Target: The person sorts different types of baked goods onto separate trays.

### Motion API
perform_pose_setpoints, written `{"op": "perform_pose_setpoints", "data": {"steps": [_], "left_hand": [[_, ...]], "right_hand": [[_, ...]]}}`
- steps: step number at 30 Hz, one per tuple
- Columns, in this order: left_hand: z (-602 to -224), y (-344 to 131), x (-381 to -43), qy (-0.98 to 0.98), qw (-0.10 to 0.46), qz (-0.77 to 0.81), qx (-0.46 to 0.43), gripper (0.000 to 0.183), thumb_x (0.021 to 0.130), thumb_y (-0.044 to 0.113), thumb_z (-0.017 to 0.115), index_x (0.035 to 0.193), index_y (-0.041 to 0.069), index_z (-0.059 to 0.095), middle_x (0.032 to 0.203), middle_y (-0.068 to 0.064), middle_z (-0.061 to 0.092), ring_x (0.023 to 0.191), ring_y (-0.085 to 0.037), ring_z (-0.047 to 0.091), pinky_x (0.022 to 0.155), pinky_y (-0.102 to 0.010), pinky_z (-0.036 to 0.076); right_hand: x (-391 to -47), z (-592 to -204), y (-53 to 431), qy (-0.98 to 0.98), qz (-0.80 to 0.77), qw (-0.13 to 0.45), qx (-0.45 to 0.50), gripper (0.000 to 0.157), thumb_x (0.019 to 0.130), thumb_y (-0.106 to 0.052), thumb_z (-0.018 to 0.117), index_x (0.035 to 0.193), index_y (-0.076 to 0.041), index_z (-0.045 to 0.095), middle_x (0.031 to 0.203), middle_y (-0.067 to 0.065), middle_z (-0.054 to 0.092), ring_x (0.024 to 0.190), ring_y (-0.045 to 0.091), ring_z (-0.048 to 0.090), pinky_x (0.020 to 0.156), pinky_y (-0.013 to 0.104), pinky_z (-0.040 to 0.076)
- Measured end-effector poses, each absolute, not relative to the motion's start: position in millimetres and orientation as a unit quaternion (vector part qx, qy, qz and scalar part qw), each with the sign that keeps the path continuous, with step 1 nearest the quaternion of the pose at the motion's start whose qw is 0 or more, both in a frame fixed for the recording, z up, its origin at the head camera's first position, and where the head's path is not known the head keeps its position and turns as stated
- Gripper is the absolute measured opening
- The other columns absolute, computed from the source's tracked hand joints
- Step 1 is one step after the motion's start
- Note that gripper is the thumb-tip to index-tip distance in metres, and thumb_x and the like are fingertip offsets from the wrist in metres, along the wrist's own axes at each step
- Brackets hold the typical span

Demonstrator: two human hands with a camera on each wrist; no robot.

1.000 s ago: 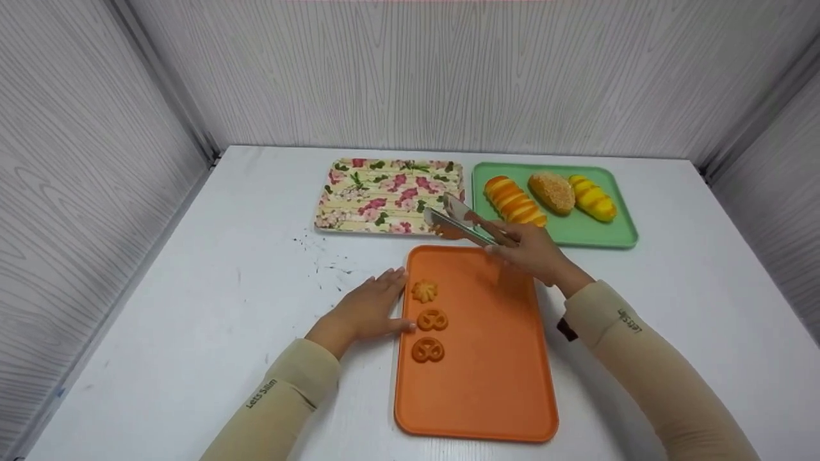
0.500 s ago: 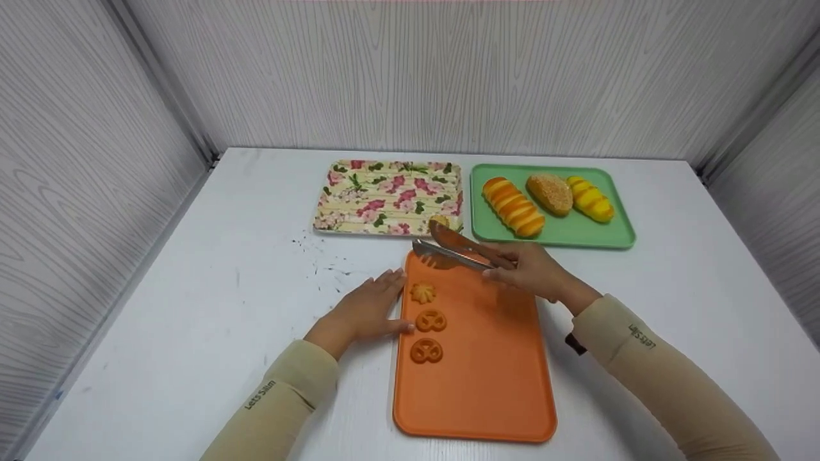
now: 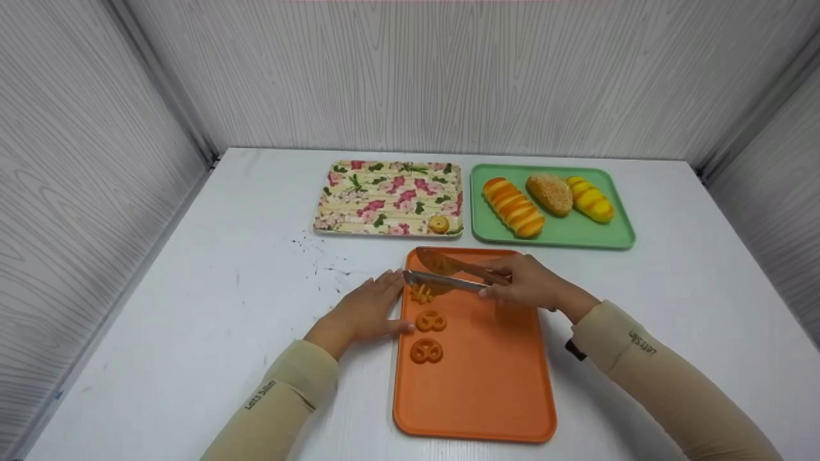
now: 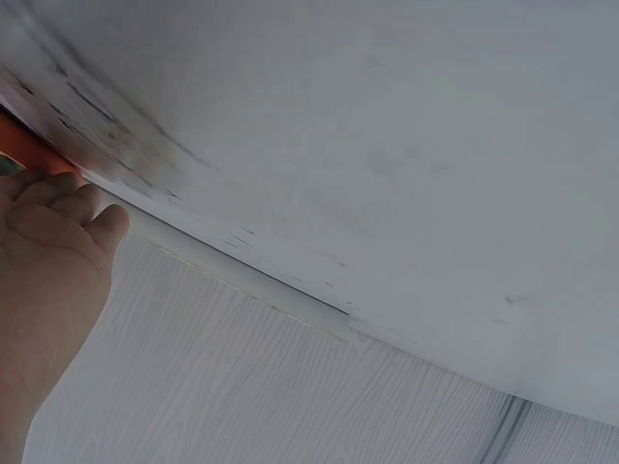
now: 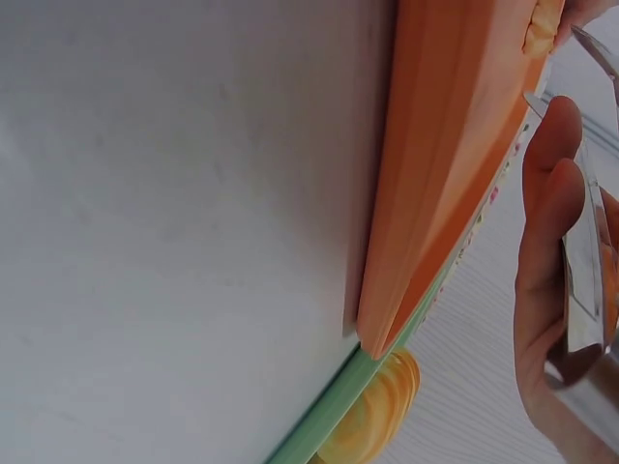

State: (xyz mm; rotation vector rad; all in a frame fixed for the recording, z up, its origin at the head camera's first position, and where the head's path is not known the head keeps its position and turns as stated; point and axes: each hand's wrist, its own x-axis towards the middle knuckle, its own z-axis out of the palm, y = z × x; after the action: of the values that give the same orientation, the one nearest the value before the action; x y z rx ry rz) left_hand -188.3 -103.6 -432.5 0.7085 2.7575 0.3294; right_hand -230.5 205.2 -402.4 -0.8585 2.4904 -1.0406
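Note:
My right hand [image 3: 532, 283] holds metal tongs [image 3: 451, 283], their two arms spread apart, above the upper left of the orange tray [image 3: 487, 390]. The tongs partly cover a flower-shaped cookie [image 3: 421, 296]; whether they touch it, I cannot tell. Nearer the front lie two pretzel-shaped cookies, one pretzel cookie [image 3: 430, 321] behind the other pretzel cookie [image 3: 426, 351]. With extended fingers, my left hand [image 3: 360, 312] rests along this tray's left edge, thumb at the rim. A round cookie [image 3: 438, 224] lies in the front right corner of the floral tray [image 3: 378, 182]. In the right wrist view, fingers wrap the tongs [image 5: 582, 261].
Behind the orange tray, to the right, a green tray [image 3: 576, 237] bears a striped orange loaf [image 3: 514, 208], a crumb-topped bun [image 3: 549, 194] and a yellow bun [image 3: 590, 200]. Dark marks [image 3: 327, 264] spot the white table [image 3: 192, 320]. Grey wood-patterned panels [image 3: 423, 77] surround it.
The tongs let go of the round cookie, now on the floral tray. My right hand has brought them, spread, toward me over the flower-shaped cookie. My left hand has stayed put.

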Motion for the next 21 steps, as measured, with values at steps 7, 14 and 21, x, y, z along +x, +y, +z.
{"op": "perform_pose_setpoints", "data": {"steps": [7,14,21], "left_hand": [[-432.3,-104.3,-186.8,0.952,0.148,0.110,0.243,0.094,0.087,0.062,0.054,0.152,0.006,0.018,0.159,-0.003,0.011,0.144,-0.019,0.008,0.115,-0.036,0.011],[-433.7,-104.4,-187.7,0.951,0.147,0.120,0.245,0.095,0.086,0.064,0.054,0.153,0.007,0.016,0.159,-0.004,0.011,0.144,-0.020,0.008,0.115,-0.037,0.011],[-434.3,-104.5,-188.0,0.951,0.146,0.119,0.245,0.095,0.086,0.062,0.054,0.153,0.007,0.015,0.158,-0.004,0.011,0.144,-0.021,0.009,0.115,-0.038,0.012]], "right_hand": [[-228.9,-406.0,205.9,0.855,-0.378,0.169,-0.311,0.049,0.085,-0.031,0.073,0.130,-0.014,0.061,0.073,0.001,0.063,0.051,0.011,0.033,0.049,0.027,0.030],[-229.1,-407.5,205.2,0.851,-0.380,0.170,-0.320,0.049,0.084,-0.031,0.073,0.129,-0.015,0.062,0.070,0.000,0.058,0.054,0.015,0.035,0.051,0.028,0.031],[-230.7,-409.7,204.4,0.853,-0.356,0.157,-0.347,0.046,0.085,-0.027,0.073,0.128,-0.013,0.063,0.091,-0.005,0.069,0.063,0.015,0.047,0.054,0.029,0.037]]}}
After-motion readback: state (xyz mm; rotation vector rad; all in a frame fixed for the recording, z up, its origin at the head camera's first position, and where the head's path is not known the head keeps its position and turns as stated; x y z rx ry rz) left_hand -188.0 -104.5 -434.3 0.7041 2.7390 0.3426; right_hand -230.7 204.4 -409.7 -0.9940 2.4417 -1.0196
